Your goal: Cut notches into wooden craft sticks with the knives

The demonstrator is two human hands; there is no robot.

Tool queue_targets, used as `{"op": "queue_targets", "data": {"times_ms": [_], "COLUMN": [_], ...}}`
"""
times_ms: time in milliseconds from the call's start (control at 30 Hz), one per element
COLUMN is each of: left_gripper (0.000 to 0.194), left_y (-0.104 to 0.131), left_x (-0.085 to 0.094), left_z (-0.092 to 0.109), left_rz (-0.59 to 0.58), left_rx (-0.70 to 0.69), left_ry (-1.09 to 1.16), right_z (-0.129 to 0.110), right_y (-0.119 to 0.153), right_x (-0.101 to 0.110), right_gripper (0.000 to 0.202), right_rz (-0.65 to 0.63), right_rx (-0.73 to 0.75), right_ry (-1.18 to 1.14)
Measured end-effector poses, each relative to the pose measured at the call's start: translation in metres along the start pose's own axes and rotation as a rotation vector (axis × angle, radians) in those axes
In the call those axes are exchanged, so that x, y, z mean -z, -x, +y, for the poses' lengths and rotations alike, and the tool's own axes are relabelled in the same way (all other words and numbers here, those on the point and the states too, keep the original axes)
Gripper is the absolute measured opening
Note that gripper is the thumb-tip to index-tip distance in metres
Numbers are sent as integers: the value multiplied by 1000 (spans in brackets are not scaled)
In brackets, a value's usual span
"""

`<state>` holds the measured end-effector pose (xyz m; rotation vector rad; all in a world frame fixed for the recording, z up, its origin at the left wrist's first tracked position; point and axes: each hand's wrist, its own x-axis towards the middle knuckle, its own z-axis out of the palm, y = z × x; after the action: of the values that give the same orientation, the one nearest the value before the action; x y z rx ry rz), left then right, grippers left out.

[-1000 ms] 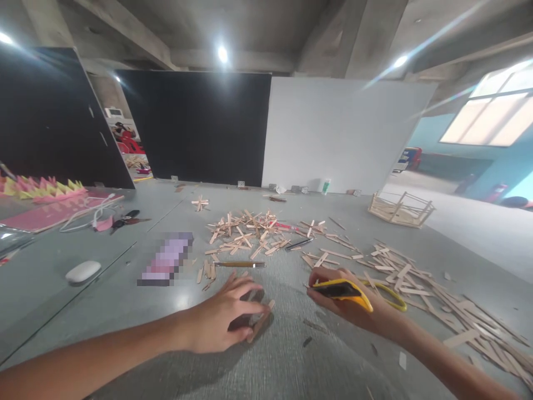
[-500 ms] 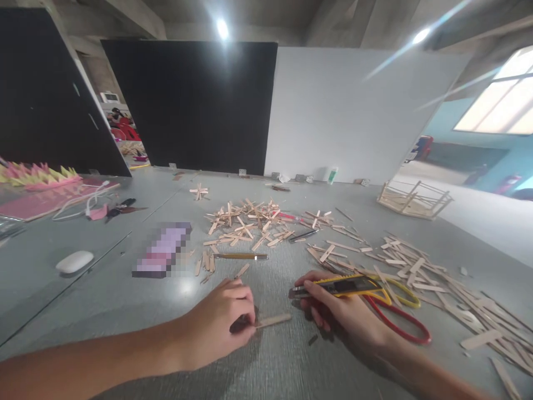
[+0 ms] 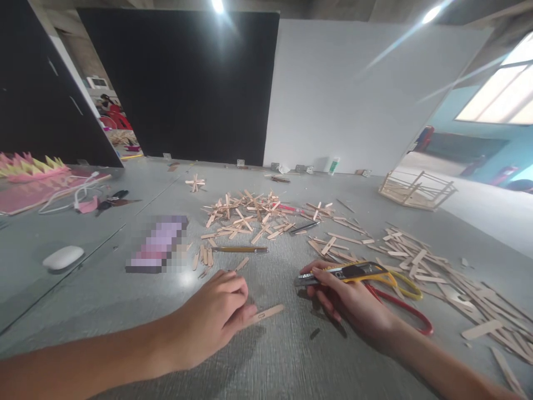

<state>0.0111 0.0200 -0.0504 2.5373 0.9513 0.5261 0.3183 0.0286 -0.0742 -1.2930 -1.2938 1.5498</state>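
Note:
My left hand is closed, its thumb and fingers on one end of a flat wooden stick that carries a dark mark. To the right, my right hand grips a yellow and black utility knife, its metal tip pointing left. Just beyond the hand, scissors with red and yellow handles lie under the knife's end. A small dark piece rests on the table between the hands.
Wooden sticks, some crossed, are heaped mid-table, with more sticks at right. A pencil-like tool, a blurred phone-like object, a white case and a stick frame lie around. Upright panels stand behind.
The stick under my left hand has turned, so its broad marked face shows. My right hand and the knife have shifted slightly right. The whole view has tilted down a little.

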Motion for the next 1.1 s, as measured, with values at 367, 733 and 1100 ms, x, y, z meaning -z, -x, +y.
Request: {"op": "queue_targets", "data": {"times_ms": [367,733,1100], "left_gripper": [69,93,51], "left_y": [12,6,4], "left_x": [10,7,23], "left_z": [7,18,29], "left_rz": [184,113,38], "left_rx": [-260,-410,-496], "left_ry": [-420,-948,-1048], "right_z": [-5,-5,-10], "right_y": [3,4,6], "right_x": [-2,-4,-9], "right_gripper": [39,45,43], "right_rz": [6,11,11], "right_rx": [-2,4,-2], "right_ry": [8,39,62]}}
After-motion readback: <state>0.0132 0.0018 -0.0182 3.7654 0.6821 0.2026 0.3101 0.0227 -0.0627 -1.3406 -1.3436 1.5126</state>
